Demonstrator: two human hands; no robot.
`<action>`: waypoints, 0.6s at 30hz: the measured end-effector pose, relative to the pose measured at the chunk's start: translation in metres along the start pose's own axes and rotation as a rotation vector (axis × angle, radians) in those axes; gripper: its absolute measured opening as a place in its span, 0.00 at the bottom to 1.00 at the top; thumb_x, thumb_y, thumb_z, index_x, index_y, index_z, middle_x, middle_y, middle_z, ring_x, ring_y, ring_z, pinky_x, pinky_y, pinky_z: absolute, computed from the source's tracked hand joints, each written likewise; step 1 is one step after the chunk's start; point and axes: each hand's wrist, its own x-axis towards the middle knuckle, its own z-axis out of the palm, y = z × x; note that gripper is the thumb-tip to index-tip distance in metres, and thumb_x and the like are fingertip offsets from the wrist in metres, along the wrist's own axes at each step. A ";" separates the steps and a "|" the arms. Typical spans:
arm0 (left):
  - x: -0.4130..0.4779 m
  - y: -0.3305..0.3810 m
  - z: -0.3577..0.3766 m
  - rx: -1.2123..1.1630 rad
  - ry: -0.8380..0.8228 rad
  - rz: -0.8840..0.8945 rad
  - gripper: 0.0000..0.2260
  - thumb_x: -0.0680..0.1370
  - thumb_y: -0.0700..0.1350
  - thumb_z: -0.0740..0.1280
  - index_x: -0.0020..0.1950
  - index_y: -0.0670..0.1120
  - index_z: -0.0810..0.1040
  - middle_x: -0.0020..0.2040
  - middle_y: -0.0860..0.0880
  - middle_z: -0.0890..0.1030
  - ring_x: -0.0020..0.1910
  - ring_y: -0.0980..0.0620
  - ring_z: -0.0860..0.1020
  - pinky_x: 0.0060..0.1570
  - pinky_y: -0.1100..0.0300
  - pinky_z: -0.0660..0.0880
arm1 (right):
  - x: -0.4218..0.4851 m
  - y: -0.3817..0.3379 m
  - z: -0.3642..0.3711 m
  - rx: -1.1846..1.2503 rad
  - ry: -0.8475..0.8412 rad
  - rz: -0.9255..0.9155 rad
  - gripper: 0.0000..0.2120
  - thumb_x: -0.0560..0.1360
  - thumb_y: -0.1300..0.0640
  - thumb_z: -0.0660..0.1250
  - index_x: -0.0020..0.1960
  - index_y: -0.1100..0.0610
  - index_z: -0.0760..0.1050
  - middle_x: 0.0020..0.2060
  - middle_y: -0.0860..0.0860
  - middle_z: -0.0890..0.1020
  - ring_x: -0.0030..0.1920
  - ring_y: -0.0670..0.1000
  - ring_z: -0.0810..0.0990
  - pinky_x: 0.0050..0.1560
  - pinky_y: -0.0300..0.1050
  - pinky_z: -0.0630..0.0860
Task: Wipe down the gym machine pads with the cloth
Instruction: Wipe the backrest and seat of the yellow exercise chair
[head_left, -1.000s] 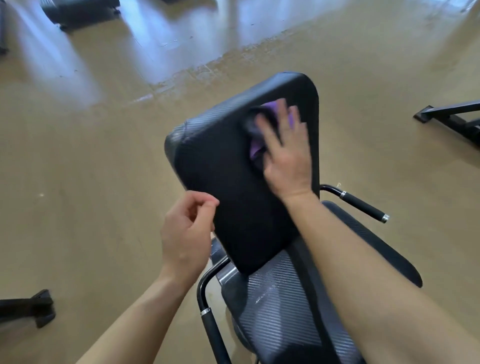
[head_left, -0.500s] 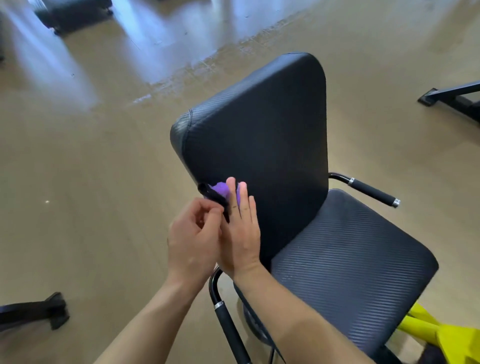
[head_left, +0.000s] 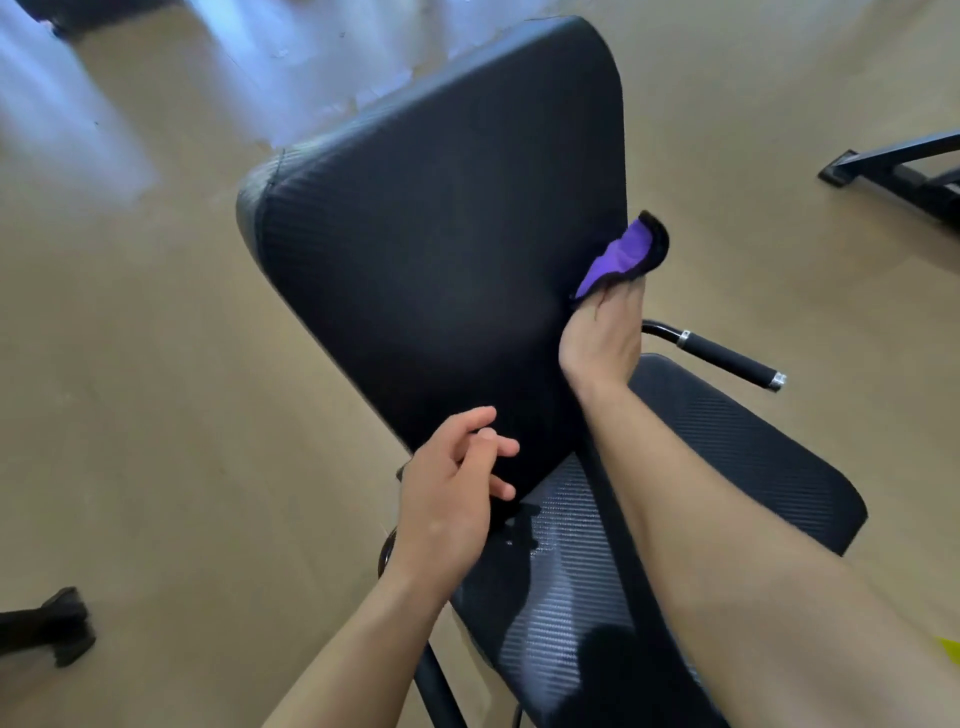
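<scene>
**A:** What lies nearest us?

**B:** Our left hand (head_left: 447, 499), fingers loosely spread and holding nothing. Their tips hang over the lower corner of the back pad (head_left: 441, 234). The ribbed seat pad (head_left: 727, 457) runs below and to the right of them. Well off to their left, a dark machine foot (head_left: 52, 623) stands on the tan floor (head_left: 156, 415)

**A:** And farther up?

**B:** Our right hand (head_left: 600, 338) lies against the back pad's right edge. Its fingers stretch along that edge and their tips go under the cloth (head_left: 623, 254)

**A:** Do we pinch it, or only press it?

**B:** We cannot tell, since the thumb is hidden. The cloth, purple with a dark border, caps the fingertips, touches the pad's edge and juts out past it

**A:** Beyond the fingers?

**B:** Just right of them, a black handle (head_left: 722, 358) with a metal end sticks out above the seat pad. Farther right, well apart, we see a dark frame (head_left: 893, 166)
</scene>
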 end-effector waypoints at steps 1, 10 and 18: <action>-0.002 -0.007 -0.006 -0.010 0.010 -0.018 0.11 0.83 0.46 0.59 0.61 0.55 0.78 0.45 0.57 0.85 0.33 0.54 0.81 0.34 0.62 0.71 | -0.016 0.000 0.003 0.006 0.020 0.000 0.31 0.80 0.47 0.45 0.80 0.59 0.60 0.77 0.57 0.67 0.73 0.60 0.69 0.74 0.53 0.65; -0.006 -0.026 -0.050 0.079 0.202 -0.067 0.11 0.80 0.42 0.61 0.45 0.51 0.82 0.37 0.49 0.85 0.35 0.48 0.82 0.37 0.55 0.75 | -0.206 0.012 0.038 -0.355 -0.266 -0.451 0.38 0.76 0.52 0.66 0.81 0.52 0.52 0.81 0.58 0.49 0.81 0.59 0.47 0.79 0.61 0.55; -0.013 -0.035 -0.006 0.110 0.406 -0.011 0.07 0.79 0.41 0.65 0.55 0.50 0.72 0.44 0.56 0.84 0.34 0.60 0.82 0.46 0.50 0.80 | -0.060 0.045 0.014 -0.274 -0.064 -0.270 0.30 0.81 0.50 0.52 0.82 0.53 0.53 0.80 0.64 0.59 0.80 0.66 0.56 0.77 0.63 0.59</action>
